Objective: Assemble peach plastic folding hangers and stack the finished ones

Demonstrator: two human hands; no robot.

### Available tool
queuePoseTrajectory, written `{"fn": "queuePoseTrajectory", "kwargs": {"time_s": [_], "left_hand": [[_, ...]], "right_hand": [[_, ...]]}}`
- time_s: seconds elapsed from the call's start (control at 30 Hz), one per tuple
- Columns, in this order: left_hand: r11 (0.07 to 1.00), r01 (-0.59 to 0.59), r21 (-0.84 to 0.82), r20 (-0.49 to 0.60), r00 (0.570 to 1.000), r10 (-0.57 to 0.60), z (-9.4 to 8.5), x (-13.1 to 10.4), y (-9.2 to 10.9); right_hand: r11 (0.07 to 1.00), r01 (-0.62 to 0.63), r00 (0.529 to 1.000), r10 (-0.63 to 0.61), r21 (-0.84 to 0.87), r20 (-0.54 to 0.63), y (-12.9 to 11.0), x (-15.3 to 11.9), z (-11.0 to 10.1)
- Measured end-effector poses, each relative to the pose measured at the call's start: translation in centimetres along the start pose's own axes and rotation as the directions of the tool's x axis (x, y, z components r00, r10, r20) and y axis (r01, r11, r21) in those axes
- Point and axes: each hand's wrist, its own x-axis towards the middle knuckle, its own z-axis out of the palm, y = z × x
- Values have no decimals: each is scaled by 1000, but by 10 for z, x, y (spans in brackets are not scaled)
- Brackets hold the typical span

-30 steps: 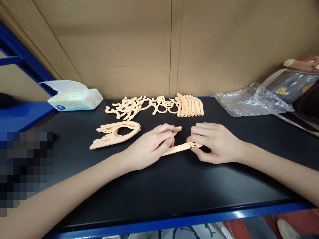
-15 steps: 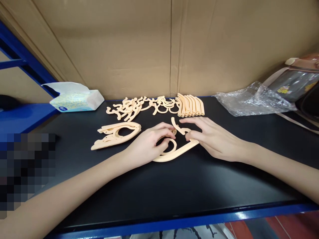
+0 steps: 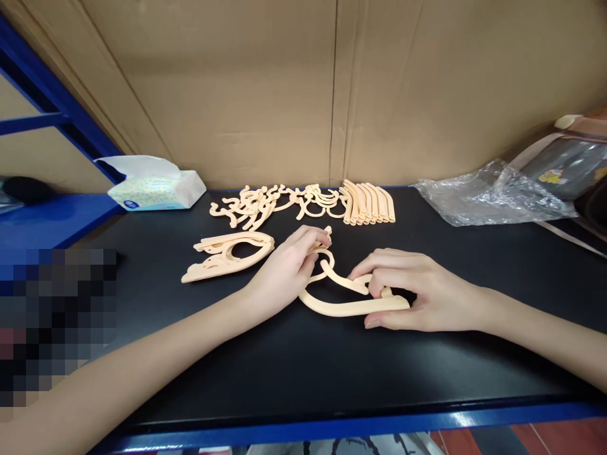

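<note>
The right hand (image 3: 403, 289) pinches one end of the beige curved piece (image 3: 341, 308), which lies between both hands on the black worktop (image 3: 303, 373). The left hand (image 3: 291, 265), fingers curled, grips its other side.

Count two hands: one left hand (image 3: 291, 265), one right hand (image 3: 417, 291). Add one hanger frame (image 3: 334, 308) between them, one tissue pack (image 3: 154, 191) far left and one clear plastic bag (image 3: 493, 197) far right. Cannot tell exact numbers for folded hanger pieces (image 3: 208, 272) at left, tangled hook pieces (image 3: 260, 212) at far middle or curved tubes (image 3: 372, 207) just right of those, overlapping too closely.
</note>
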Motion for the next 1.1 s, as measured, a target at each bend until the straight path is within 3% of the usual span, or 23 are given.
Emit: {"fn": "queuePoseTrajectory", "kwargs": {"time_s": [0.2, 0.4, 0.57, 0.73, 0.93, 1.1], "left_hand": [[999, 2, 33, -1, 1000, -2, -3, 0, 1], [994, -18, 109, 25, 1000, 15, -4, 0, 1], [955, -127, 268, 119, 988, 98, -7, -1, 6], [881, -278, 382, 250, 949, 190, -10, -3, 10], [877, -345, 335, 297, 922, 249, -10, -3, 16], [904, -354, 240, 297, 913, 279, -10, -5, 24]], "right_hand": [[997, -67, 997, 69, -48, 26, -3, -1, 0], [986, 21, 998, -12, -167, 58, 3, 2, -1], [935, 7, 1000, 0, -354, 20, 21, -1, -6], [891, -111, 993, 85, -440, -77, 38, -4, -10], [922, -160, 987, 140, -352, -83, 37, -2, -10], [879, -273, 961, 234, -392, -145, 27, -2, -10]]}}
